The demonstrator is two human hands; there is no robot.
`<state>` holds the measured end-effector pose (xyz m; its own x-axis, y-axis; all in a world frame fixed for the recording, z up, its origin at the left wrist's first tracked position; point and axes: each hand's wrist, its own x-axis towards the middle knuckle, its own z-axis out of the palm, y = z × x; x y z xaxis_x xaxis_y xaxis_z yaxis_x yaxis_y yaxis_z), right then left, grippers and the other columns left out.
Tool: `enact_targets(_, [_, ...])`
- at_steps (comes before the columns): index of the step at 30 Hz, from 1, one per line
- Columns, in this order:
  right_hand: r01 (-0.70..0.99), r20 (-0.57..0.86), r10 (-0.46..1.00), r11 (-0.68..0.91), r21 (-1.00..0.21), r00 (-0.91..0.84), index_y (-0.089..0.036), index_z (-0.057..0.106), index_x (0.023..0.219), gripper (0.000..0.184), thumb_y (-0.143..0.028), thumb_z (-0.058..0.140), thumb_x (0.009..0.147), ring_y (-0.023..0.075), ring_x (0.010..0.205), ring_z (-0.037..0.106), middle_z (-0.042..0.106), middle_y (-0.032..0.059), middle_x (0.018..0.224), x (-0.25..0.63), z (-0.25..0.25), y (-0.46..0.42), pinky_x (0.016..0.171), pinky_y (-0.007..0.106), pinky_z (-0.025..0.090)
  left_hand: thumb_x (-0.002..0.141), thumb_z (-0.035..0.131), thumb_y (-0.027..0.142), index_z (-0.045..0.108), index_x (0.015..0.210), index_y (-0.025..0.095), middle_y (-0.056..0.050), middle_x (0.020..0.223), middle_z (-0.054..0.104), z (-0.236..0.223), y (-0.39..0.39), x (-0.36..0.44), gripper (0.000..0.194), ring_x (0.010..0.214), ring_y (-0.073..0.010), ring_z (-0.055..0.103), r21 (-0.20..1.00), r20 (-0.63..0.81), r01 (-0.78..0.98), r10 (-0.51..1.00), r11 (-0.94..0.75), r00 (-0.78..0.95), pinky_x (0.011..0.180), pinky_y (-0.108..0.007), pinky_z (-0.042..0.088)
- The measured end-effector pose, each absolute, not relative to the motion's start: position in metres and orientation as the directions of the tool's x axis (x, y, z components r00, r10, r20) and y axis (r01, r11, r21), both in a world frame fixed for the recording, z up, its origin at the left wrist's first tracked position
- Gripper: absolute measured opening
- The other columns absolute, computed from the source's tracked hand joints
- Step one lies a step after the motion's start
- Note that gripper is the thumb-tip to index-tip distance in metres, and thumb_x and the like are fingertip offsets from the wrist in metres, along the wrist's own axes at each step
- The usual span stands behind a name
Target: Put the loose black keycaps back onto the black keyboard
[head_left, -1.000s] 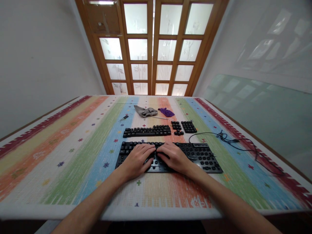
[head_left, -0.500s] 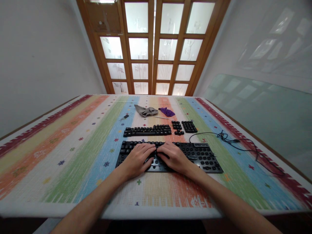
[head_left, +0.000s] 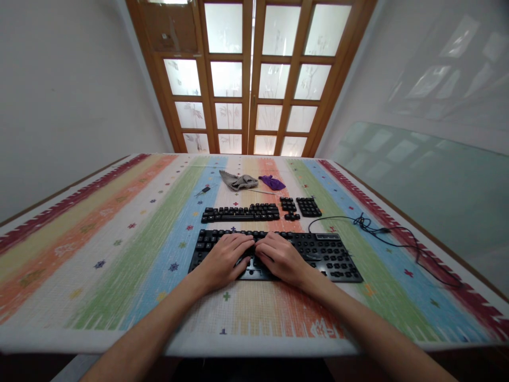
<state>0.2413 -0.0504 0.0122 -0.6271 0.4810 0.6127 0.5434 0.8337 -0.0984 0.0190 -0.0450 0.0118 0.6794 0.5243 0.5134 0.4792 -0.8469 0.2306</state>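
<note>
A black keyboard (head_left: 334, 260) lies before me, with key caps at its upper left and bare switch stems on its right side. Both hands rest over its middle, and their fingertips meet there. On the left, my left hand (head_left: 228, 257) has bent fingers close together and the thumb lower down, near the keyboard's front edge. My right hand (head_left: 282, 257) is closed, its curled fingers and thumb drawn together against the left fingertips. Whatever is between the fingertips is hidden. Just beyond lie loose black key caps in rows (head_left: 242, 214), with smaller groups to their right.
The keyboard's black cable (head_left: 369, 227) lies tangled at the right. Farther back are a grey cloth (head_left: 238, 181), a purple cloth (head_left: 272, 183) and a small dark tool (head_left: 205, 190). A striped tablecloth (head_left: 131, 276) covers the table. Walls stand on both sides.
My right hand has shifted slightly, its fingers and thumb drawing in closer to the left fingertips. The left hand, keyboard and loose key caps stay in place.
</note>
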Motion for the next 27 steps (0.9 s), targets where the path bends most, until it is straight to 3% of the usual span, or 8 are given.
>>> enact_targets(8, [0.59,0.634,0.505,0.802,-0.094,-0.585,-0.016,0.066,0.087,0.022,-0.017,0.048,0.101,0.0197,0.075,0.056,0.066,0.0066,0.078,0.239,0.013,-0.051,0.07,0.032,0.046,0.095,0.055,0.019,0.055,0.129,0.018,-0.012,0.13,0.063,0.011,-0.045,0.019,0.034,0.12,-0.0274,0.058,0.228,0.522,0.469,0.514,-0.853,0.68,0.102,-0.049,0.047])
enact_targets(20, [0.548,0.568,0.465,0.836,-0.029,-0.679,-0.013,0.07,0.088,0.02,-0.009,0.052,0.096,0.0218,0.08,0.056,0.07,0.0099,0.089,0.242,0.018,-0.045,0.073,0.035,0.052,0.096,0.055,0.02,0.057,0.126,0.016,-0.013,0.13,0.064,0.011,-0.044,0.019,0.03,0.119,-0.0275,0.058,0.2,0.52,0.481,0.509,-0.853,0.686,0.102,-0.048,0.047])
enact_targets(23, [0.576,0.529,0.493,0.817,-0.011,-0.69,-0.013,0.07,0.086,0.019,-0.009,0.052,0.094,0.024,0.088,0.055,0.068,0.0136,0.097,0.241,0.023,-0.047,0.08,0.039,0.053,0.096,0.054,0.02,0.057,0.128,0.017,-0.012,0.13,0.064,0.011,-0.044,0.019,0.032,0.12,-0.0272,0.058,0.207,0.518,0.481,0.513,-0.852,0.685,0.102,-0.048,0.048])
enact_targets(27, [0.617,0.502,0.573,0.781,-0.096,-0.648,-0.014,0.071,0.089,0.015,-0.013,0.056,0.092,0.0282,0.108,0.052,0.062,0.0166,0.113,0.242,0.027,-0.051,0.094,0.045,0.052,0.096,0.054,0.02,0.057,0.127,0.017,-0.013,0.128,0.064,0.012,-0.045,0.02,0.031,0.12,-0.0274,0.058,0.203,0.52,0.478,0.508,-0.855,0.687,0.102,-0.048,0.048])
